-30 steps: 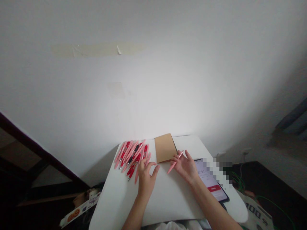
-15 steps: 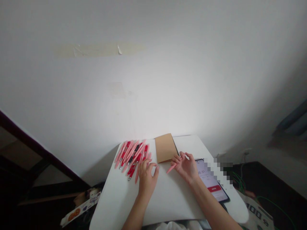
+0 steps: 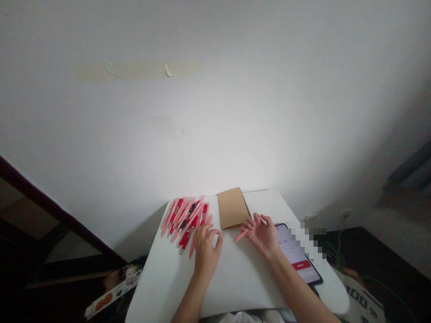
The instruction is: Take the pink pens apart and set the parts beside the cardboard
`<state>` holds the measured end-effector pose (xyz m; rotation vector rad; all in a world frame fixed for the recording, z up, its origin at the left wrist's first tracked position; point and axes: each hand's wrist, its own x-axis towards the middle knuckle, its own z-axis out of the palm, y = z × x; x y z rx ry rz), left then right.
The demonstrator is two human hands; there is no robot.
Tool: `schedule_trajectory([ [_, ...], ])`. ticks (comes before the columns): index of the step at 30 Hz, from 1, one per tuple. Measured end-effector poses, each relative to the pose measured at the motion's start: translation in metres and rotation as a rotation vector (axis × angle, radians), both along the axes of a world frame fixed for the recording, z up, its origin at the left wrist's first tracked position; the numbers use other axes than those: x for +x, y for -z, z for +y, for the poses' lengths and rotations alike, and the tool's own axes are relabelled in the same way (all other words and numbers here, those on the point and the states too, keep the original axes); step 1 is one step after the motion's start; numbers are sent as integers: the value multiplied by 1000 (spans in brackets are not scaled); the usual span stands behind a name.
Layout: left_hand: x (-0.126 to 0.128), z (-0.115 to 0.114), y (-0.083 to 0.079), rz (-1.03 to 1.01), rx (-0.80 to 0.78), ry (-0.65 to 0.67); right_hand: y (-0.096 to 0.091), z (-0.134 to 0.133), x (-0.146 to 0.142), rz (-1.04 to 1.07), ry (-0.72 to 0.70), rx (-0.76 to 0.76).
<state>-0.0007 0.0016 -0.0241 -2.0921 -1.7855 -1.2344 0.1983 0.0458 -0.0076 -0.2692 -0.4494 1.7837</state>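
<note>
Pen (image 3: 240, 236) aslant in right hand (image 3: 263, 236), grip closed on it with fingers curled and palm turned up, lower end pointing toward left hand (image 3: 204, 247) above white surface (image 3: 237, 278), just nearer than brown booklet (image 3: 232, 208). Left hand at near right edge of pile (image 3: 183, 215) of pink, red and black pens, fingers loosely bent, thumb tip close to forefinger, impossible to tell whether touching or holding any. Lying flat along right side of surface, 1 phone (image 3: 290, 249) beside right wrist, screen lit and partly pixelated, white wall (image 3: 252, 112) behind.
</note>
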Motion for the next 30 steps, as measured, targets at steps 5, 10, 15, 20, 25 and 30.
schedule_trajectory([
  [5,1,0,1,5,12,-16,-3,-3,0,145,-75,-48],
  [10,1,0,0,6,-14,-8,-1,-2,0,160,-76,-38],
  [15,0,0,-1,1,-22,-7,1,0,1,145,-66,-27],
  [20,0,-1,0,1,-19,-14,1,0,0,157,-71,-55],
  [25,0,-1,1,1,-13,-11,1,-1,0,157,-89,-29],
  [30,0,0,2,3,-4,-7,-1,-2,0,158,-85,-34],
])
